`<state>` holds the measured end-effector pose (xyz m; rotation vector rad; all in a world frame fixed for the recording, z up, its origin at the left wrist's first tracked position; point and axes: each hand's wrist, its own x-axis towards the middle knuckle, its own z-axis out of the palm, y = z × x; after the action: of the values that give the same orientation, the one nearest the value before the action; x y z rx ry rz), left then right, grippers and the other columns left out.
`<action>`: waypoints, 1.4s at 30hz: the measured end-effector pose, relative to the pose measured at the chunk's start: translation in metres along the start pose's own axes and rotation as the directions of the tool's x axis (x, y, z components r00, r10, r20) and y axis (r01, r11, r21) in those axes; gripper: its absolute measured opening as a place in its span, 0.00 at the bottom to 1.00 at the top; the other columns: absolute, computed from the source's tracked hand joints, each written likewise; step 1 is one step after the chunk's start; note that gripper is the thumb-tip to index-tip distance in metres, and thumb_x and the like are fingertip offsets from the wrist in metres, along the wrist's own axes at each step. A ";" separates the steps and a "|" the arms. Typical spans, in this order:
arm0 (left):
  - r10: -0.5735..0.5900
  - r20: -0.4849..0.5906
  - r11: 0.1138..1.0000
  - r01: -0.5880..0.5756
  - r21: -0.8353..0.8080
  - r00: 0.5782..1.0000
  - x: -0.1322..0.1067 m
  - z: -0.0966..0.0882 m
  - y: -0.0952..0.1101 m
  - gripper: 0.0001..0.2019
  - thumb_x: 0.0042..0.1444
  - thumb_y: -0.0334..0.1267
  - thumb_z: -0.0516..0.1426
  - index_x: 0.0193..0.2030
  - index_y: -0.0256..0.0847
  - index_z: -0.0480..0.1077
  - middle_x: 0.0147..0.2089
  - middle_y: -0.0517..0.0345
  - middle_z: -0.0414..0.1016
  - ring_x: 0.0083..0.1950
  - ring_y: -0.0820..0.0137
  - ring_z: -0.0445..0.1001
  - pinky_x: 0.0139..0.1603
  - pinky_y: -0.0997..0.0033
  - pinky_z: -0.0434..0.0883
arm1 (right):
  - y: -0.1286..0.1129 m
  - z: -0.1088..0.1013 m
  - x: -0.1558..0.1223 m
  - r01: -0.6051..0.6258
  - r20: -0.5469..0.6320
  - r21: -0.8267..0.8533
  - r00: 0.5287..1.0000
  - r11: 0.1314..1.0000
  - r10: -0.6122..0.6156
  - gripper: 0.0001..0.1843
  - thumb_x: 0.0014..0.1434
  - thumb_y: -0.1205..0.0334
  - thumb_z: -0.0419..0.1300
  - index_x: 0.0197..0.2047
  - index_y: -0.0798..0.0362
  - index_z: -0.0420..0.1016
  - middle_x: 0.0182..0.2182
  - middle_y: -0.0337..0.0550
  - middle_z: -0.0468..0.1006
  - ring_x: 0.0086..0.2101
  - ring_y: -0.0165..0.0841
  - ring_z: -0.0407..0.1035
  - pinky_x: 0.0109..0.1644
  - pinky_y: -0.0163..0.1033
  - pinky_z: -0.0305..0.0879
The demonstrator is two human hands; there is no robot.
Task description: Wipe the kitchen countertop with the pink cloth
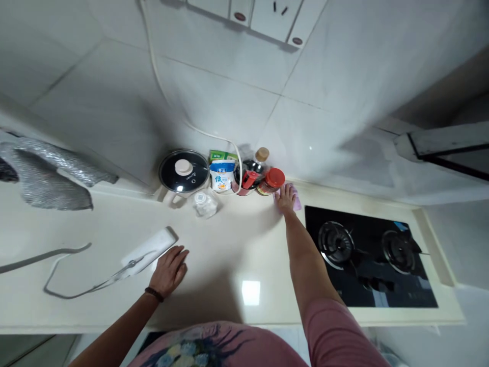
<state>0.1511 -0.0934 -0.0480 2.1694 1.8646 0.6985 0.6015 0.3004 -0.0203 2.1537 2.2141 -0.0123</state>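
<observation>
My right hand (284, 198) reaches far back across the cream countertop (229, 244) and presses flat, fingers spread, on a pink cloth (296, 200) by the wall, just right of a red-lidded jar (271, 181). My left hand (170, 270) lies palm down with fingers stretched out near the counter's front. It holds nothing and touches the end of a white flat object (148, 250).
Against the wall stand a pot with a black glass lid (184, 172), a blue-white packet (222, 176), a clear jar (205, 204) and dark bottles (252, 171). A black two-burner gas hob (367, 255) fills the right. A thin metal wire (61, 265) and grey foil duct (49, 176) lie left.
</observation>
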 end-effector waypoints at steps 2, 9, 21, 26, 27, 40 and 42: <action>0.007 0.001 1.000 -0.007 0.000 1.000 0.001 0.001 -0.001 0.21 0.69 0.38 0.54 0.66 0.43 0.72 0.66 0.43 0.74 0.68 0.50 0.71 0.65 0.47 0.71 | 0.006 0.002 -0.011 -0.024 0.010 0.001 1.000 1.000 0.024 0.24 0.70 0.50 0.65 0.63 0.52 0.73 0.60 0.49 0.76 0.54 0.41 0.75 0.58 0.54 0.77; 0.019 -0.014 1.000 -0.019 -0.021 1.000 0.005 -0.003 0.002 0.20 0.69 0.39 0.54 0.65 0.43 0.72 0.65 0.42 0.74 0.67 0.49 0.71 0.66 0.45 0.70 | 0.042 0.004 -0.083 -0.115 0.057 -0.005 0.992 0.993 0.115 0.32 0.75 0.45 0.52 0.77 0.43 0.61 0.77 0.52 0.57 0.73 0.50 0.55 0.75 0.64 0.56; 0.001 0.013 0.997 0.000 -0.080 1.000 0.010 -0.002 0.003 0.20 0.69 0.41 0.52 0.63 0.42 0.73 0.64 0.41 0.72 0.68 0.48 0.68 0.66 0.43 0.68 | 0.061 0.033 -0.318 -0.385 0.086 0.064 0.921 0.921 0.379 0.40 0.74 0.43 0.32 0.83 0.49 0.45 0.80 0.50 0.49 0.78 0.44 0.40 0.79 0.61 0.40; -0.023 0.017 0.994 0.025 -0.109 1.000 0.013 -0.004 0.008 0.20 0.68 0.40 0.52 0.63 0.42 0.74 0.64 0.42 0.72 0.68 0.49 0.67 0.68 0.42 0.67 | 0.054 0.037 -0.350 -0.502 0.025 0.136 0.863 0.854 0.504 0.41 0.74 0.41 0.30 0.82 0.48 0.49 0.78 0.58 0.54 0.76 0.51 0.46 0.76 0.70 0.45; -0.025 0.014 0.993 0.026 -0.114 1.000 0.013 -0.005 0.009 0.20 0.68 0.40 0.52 0.63 0.42 0.74 0.64 0.42 0.72 0.69 0.49 0.66 0.67 0.42 0.67 | 0.050 0.035 -0.345 -0.524 0.003 0.162 0.847 0.836 0.531 0.41 0.74 0.40 0.30 0.82 0.49 0.49 0.78 0.60 0.55 0.76 0.52 0.48 0.75 0.72 0.45; -0.034 0.023 0.993 0.036 -0.111 0.999 0.013 -0.006 0.010 0.20 0.67 0.38 0.52 0.62 0.41 0.74 0.64 0.40 0.72 0.69 0.48 0.66 0.69 0.41 0.65 | -0.178 -0.004 -0.265 0.087 0.174 0.288 0.975 0.954 -0.141 0.36 0.75 0.49 0.45 0.82 0.50 0.50 0.81 0.52 0.45 0.79 0.51 0.36 0.79 0.66 0.34; -0.030 0.012 0.994 0.031 -0.108 0.999 0.013 -0.006 0.010 0.20 0.67 0.38 0.52 0.62 0.41 0.74 0.64 0.41 0.72 0.69 0.49 0.66 0.69 0.41 0.66 | -0.192 -0.002 -0.296 0.239 0.171 0.332 0.936 0.912 -0.307 0.35 0.75 0.49 0.48 0.81 0.47 0.53 0.81 0.49 0.47 0.78 0.49 0.38 0.80 0.64 0.36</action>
<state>0.1584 -0.0832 -0.0351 2.0699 1.8062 0.7626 0.4176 -0.0001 -0.0115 1.8272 2.4900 -0.6163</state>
